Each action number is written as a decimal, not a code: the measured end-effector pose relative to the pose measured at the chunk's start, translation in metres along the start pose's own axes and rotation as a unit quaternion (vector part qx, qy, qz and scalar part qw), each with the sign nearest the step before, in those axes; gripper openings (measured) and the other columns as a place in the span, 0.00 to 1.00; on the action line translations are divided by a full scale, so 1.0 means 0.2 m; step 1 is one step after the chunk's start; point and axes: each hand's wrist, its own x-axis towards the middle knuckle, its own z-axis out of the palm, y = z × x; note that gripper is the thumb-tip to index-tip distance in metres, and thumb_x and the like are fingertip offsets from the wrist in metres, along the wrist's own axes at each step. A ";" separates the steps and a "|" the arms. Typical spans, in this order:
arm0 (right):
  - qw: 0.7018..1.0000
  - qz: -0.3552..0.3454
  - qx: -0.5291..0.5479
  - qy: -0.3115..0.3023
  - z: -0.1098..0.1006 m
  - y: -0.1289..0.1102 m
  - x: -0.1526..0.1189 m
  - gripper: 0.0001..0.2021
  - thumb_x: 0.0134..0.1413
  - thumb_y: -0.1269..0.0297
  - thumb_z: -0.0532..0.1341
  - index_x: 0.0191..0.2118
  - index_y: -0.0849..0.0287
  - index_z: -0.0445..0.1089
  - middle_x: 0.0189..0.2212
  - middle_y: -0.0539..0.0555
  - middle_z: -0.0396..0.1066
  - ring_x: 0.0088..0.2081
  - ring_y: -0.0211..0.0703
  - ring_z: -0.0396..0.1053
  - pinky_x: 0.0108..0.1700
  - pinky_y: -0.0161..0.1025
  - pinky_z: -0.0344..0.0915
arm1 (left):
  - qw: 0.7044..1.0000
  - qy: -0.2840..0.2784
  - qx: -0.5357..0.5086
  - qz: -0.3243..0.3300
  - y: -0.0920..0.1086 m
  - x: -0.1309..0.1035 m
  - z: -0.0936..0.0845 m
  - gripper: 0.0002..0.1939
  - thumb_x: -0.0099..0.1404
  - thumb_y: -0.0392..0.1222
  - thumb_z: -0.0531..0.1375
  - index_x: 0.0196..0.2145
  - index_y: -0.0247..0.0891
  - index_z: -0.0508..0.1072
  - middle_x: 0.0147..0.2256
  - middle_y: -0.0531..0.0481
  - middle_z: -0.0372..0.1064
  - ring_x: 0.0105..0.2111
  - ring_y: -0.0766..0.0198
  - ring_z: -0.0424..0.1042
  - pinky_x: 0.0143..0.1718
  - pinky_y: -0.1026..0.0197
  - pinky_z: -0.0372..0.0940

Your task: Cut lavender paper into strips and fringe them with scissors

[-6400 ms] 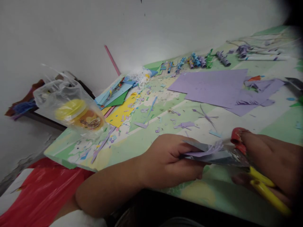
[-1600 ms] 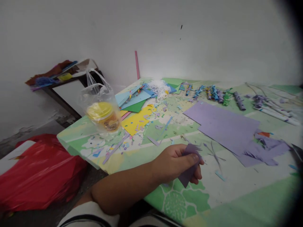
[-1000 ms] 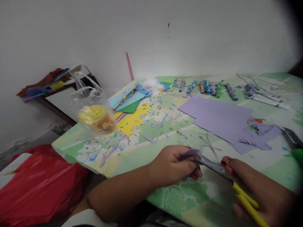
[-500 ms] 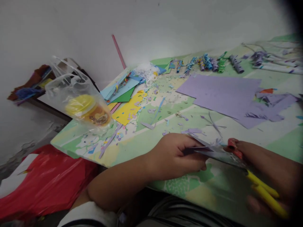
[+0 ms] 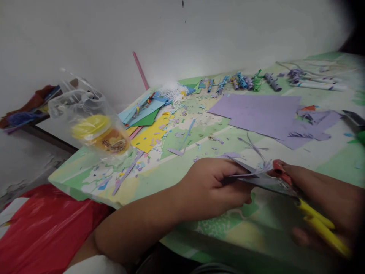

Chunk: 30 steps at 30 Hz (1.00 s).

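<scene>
My left hand [image 5: 221,184] is closed on a piece of purple paper [image 5: 248,171], whose right end is cut into thin strips. Around yellow-handled scissors [image 5: 316,215] my right hand [image 5: 308,186] is closed, with a red piece [image 5: 281,170] by its fingertips. The blades point left and lie along the purple paper, close to my left fingers. Larger purple sheets [image 5: 256,114] lie flat on the table beyond my hands. Part of my right hand is lost in the dark right edge.
A clear bag with a yellow-lidded cup [image 5: 99,133] stands at the table's left edge. Small paper rolls [image 5: 242,80] line the back, beside white string [image 5: 173,91]. Scraps lie around a yellow sheet [image 5: 154,133]. A red bag [image 5: 57,224] is at lower left; dark-bladed scissors [image 5: 353,118] at far right.
The view has shifted slightly, so the table items sit further left. The hands keep their grips. Dark-bladed scissors now show more at the right edge.
</scene>
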 end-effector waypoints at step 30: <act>0.976 -0.138 -0.124 0.118 0.06 0.10 -0.02 0.24 0.53 0.50 0.48 0.55 0.51 0.52 0.38 0.60 0.73 0.39 0.60 0.74 0.33 0.50 0.74 | 0.999 -0.031 -0.028 -0.017 0.01 0.01 0.00 0.08 0.53 0.30 0.56 0.19 0.34 0.69 0.18 0.56 0.64 0.21 0.73 0.65 0.25 0.71 0.61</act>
